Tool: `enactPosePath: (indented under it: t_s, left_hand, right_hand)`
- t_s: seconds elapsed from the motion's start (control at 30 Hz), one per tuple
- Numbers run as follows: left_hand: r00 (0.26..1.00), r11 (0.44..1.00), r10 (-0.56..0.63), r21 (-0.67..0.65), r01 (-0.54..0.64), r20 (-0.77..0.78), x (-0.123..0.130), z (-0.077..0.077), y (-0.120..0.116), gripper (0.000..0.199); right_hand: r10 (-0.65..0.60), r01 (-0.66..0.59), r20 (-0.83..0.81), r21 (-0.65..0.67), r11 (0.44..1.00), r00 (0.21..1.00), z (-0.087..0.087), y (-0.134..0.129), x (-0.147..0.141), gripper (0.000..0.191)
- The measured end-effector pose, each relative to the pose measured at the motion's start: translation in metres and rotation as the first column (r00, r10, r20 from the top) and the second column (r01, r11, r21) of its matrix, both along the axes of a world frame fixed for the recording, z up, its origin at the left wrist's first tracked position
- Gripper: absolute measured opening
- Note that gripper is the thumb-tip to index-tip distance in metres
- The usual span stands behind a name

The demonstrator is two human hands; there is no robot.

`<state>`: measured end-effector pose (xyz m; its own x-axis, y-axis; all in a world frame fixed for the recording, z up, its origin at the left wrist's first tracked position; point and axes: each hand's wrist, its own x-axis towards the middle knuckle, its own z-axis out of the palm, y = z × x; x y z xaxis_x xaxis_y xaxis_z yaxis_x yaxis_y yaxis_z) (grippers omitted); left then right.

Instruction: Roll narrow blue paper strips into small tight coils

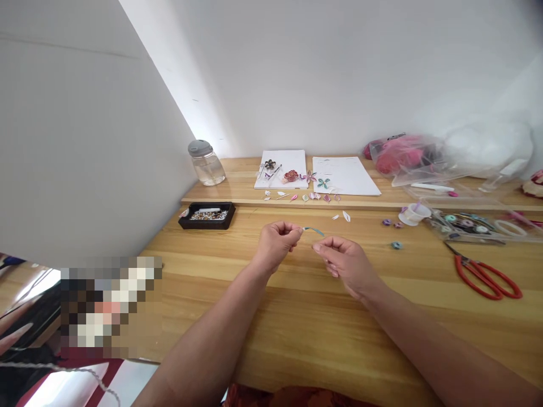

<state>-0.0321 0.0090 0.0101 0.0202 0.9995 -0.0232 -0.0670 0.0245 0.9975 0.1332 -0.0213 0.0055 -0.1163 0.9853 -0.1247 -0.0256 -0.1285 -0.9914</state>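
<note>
My left hand [278, 246] is closed in a pinch above the middle of the wooden table. From its fingertips sticks out a thin, curved piece of teal thread [314, 230], with a small white part at the pinch. My right hand [344, 259], a little to the right and lower, has its thumb and fingertips pressed together. What it holds, if anything, is too fine to make out. Small white petal pieces [347, 216] lie on the table beyond the hands. Several coloured petals [326, 198] and a green-and-teal flower [324, 183] lie farther back.
Red-handled scissors [487, 277] and small thread spools [396, 245] lie to the right, near a white ribbon reel [414, 213] and plastic bags [407, 158]. A black bead tray [207, 216] and a water bottle [206, 164] stand left. White paper [345, 175] lies behind.
</note>
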Motion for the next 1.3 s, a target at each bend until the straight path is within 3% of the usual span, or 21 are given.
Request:
enactPosePath:
  t_s: [0.1, 0.23, 0.5, 0.67, 0.93, 1.17, 1.3]
  left_hand:
    - [0.999, 1.0, -0.009, -0.024, 0.008, -0.038, 0.0, 0.0, 0.0, 0.03]
    - [0.998, 0.998, -0.046, -0.037, 0.045, -0.037, 0.0, 0.001, -0.001, 0.029]
    - [0.994, 0.994, -0.084, -0.057, 0.088, 0.071, 0.001, 0.005, -0.003, 0.029]
    - [0.987, 0.989, -0.113, -0.081, 0.123, 0.111, 0.001, 0.006, -0.004, 0.03]
    - [0.992, 0.991, -0.107, -0.067, 0.112, 0.073, 0.001, 0.005, -0.004, 0.031]
    - [0.992, 0.992, -0.113, -0.065, 0.109, -0.056, 0.002, 0.004, -0.005, 0.028]
    - [0.977, 0.985, -0.169, -0.068, 0.161, -0.13, 0.001, 0.003, -0.008, 0.026]
  right_hand:
    - [-0.064, 0.02, 0.195, 0.22, 0.975, 0.979, 0.004, -0.003, 0.001, 0.024]
    - [-0.207, 0.017, 0.383, 0.444, 0.896, 0.9, 0.009, -0.005, 0.004, 0.017]
    - [-0.373, -0.054, 0.502, 0.648, 0.759, 0.78, 0.006, -0.005, 0.008, 0.018]
    - [-0.427, -0.156, 0.56, 0.717, 0.68, 0.71, 0.003, -0.005, 0.011, 0.017]
    - [-0.51, -0.218, 0.598, 0.754, 0.619, 0.619, 0.004, -0.007, 0.012, 0.015]
    - [-0.496, -0.215, 0.539, 0.795, 0.568, 0.681, 0.01, -0.005, 0.014, 0.013]
    - [-0.465, -0.192, 0.514, 0.793, 0.578, 0.721, 0.011, 0.0, 0.017, 0.012]
